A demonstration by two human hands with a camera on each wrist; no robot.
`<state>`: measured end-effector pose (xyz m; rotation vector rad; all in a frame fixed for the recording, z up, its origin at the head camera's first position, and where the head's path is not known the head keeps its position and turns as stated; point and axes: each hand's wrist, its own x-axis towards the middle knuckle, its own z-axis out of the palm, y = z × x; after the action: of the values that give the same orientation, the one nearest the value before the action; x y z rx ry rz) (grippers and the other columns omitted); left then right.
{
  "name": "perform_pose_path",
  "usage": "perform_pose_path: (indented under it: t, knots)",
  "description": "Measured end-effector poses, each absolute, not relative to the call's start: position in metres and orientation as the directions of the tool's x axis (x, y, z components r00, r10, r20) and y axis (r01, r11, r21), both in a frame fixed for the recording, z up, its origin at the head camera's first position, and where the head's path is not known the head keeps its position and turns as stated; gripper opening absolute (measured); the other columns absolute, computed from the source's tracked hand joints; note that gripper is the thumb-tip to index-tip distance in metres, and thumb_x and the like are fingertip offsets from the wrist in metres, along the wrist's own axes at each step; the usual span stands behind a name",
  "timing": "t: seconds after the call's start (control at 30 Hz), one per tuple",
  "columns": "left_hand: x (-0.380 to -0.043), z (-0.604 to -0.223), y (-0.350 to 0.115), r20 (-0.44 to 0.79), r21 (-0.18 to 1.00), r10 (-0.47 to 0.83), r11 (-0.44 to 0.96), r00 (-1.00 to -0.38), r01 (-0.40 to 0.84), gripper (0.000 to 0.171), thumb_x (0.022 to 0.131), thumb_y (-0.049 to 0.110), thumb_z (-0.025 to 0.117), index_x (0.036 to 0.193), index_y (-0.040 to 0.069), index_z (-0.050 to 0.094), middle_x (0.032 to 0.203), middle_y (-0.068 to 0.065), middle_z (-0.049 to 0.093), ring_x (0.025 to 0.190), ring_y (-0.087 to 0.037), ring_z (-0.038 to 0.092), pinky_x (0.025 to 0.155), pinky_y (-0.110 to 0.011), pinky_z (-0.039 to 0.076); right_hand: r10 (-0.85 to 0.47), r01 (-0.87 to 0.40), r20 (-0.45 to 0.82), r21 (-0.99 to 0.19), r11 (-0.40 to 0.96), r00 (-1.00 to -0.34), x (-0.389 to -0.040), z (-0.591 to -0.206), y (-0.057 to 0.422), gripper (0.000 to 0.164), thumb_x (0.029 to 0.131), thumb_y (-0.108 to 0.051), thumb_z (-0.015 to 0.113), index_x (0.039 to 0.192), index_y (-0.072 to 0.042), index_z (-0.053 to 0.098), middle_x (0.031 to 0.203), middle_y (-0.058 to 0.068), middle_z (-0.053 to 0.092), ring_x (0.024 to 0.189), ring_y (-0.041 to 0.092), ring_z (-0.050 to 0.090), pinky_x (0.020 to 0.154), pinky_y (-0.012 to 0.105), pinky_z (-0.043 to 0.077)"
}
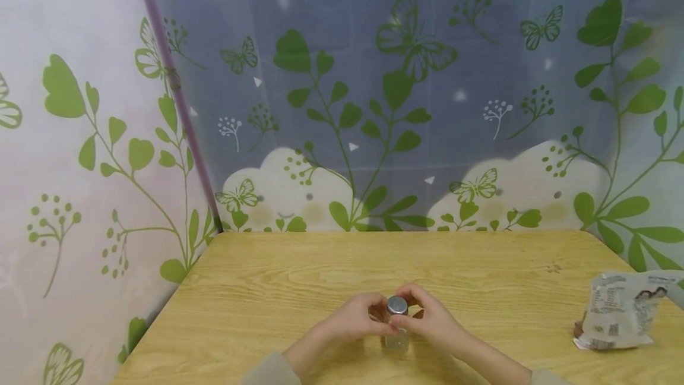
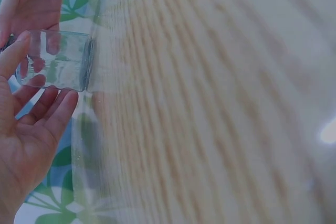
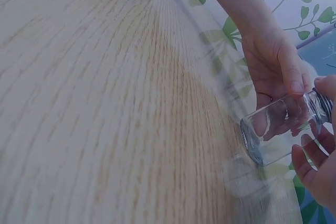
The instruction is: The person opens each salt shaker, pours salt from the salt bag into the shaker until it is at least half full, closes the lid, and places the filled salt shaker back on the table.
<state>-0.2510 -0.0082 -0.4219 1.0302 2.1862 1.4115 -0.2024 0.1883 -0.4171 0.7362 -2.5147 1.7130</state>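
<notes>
Both bare hands meet at a glass jar in the lower middle of the head view, the forearms coming in from the bottom edge and slanting towards each other. The left hand, on the left of the jar, is curled round the glass, thumb in front and fingers behind. The right hand is clamped on the silvery lid with thumb and fingers, at the top of the jar.

The jar is upright, its long axis vertical, lid up and base towards the wooden table; whether the base touches the wood I cannot tell. In the right wrist view it appears slanted, base to the lower left and neck to the upper right. Its clear glass lets fingers show through.

At the lower right of the head view a printed bag sits on the table; its contents cannot be made out.
</notes>
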Motion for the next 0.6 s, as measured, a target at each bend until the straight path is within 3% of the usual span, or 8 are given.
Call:
perform_pose_path:
  t: [0.37, 0.6]
  knots:
    - [-0.2518, -0.4252, -0.0077, 0.089, 0.885, 0.718, 0.261, -0.690, 0.386, 0.022, 0.078, 0.011, 0.074, 0.097, 0.009, 0.064, 0.084, 0.005, 0.061, 0.080, -0.007, 0.058, 0.074, -0.023, 0.047, -0.395, -0.417, 0.295, -0.867, 0.272, -0.870, -0.2020, -0.4212, 0.1906, 0.035, 0.089, -0.014, 0.062, 0.119, 0.001, 0.050, 0.110, 0.012, 0.054, 0.095, 0.010, 0.048, 0.068, 0.027, 0.047]
    - [-0.2524, -0.4245, -0.0086, 0.108, 0.889, 0.728, 0.233, -0.677, 0.393, 0.024, 0.078, 0.013, 0.074, 0.099, 0.007, 0.063, 0.084, 0.006, 0.061, 0.081, -0.006, 0.058, 0.075, -0.022, 0.047, -0.377, -0.406, 0.283, -0.862, 0.304, -0.882, -0.2024, -0.4191, 0.1892, 0.047, 0.086, -0.017, 0.066, 0.122, 0.004, 0.046, 0.111, 0.013, 0.053, 0.095, 0.012, 0.048, 0.069, 0.027, 0.047]
